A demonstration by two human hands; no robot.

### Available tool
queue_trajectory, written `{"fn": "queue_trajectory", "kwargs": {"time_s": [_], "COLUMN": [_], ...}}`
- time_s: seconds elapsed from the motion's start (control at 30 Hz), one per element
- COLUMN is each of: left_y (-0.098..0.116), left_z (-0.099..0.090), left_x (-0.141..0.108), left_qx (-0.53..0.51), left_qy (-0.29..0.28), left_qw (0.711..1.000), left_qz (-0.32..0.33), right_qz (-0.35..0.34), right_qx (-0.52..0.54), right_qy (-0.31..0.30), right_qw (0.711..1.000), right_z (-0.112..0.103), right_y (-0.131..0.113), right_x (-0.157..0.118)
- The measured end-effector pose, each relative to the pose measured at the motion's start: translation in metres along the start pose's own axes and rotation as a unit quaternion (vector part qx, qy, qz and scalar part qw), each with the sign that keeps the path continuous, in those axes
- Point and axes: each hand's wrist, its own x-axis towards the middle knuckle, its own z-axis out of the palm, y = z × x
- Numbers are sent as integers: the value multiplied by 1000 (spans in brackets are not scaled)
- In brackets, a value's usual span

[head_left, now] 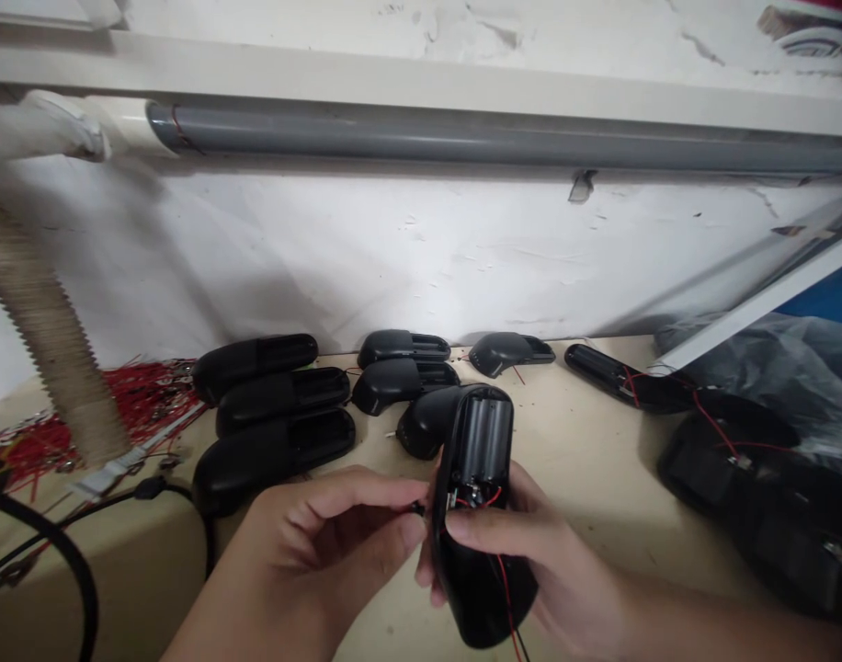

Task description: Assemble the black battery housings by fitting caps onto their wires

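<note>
My right hand (551, 552) is wrapped round a black plastic housing (486, 588), held upright with its long open compartment at the top. My right thumb presses near red wires (494, 497) and small metal parts inside it; red and black wires hang from its lower end. At the housing's left edge, my left hand (338, 542) pinches a tiny dark piece (418, 507) between thumb and forefinger. What that piece is cannot be made out. Right behind the held housing lies another black housing (425, 421).
Several black housings (276, 455) lie in rows at left and centre. Wired ones (711, 450) lie at right beside clear plastic (807, 368). Red wires (142, 405), a ribbed hose (49, 340) and a black cable (83, 561) are at left. A grey pipe (393, 133) runs across the back.
</note>
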Motion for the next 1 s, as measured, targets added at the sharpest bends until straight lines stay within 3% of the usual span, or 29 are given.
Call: {"fn": "queue_trajectory", "kwargs": {"time_s": [0.17, 0.47, 0.73, 0.87, 1.0], "left_y": [-5, -8, -2, 2, 6], "left_z": [-1, -2, -3, 1, 3], "left_x": [-2, -1, -1, -4, -4], "left_qx": [-3, 9, -4, 58, 138], "left_qy": [13, 65, 52, 71, 51], "left_qw": [1000, 997, 996, 995, 989], "left_qz": [1, -28, -73, -27, 16], "right_qz": [-6, -20, -20, -45, -83], "right_qx": [-9, -18, -54, -79, -77], "right_qy": [16, -8, -7, -8, -21], "right_qw": [1000, 1000, 998, 996, 993], "right_z": [2, 1, 0, 2, 5], "right_y": [0, 7, 7, 8, 9], "right_x": [-1, 1, 1, -1, -1]}}
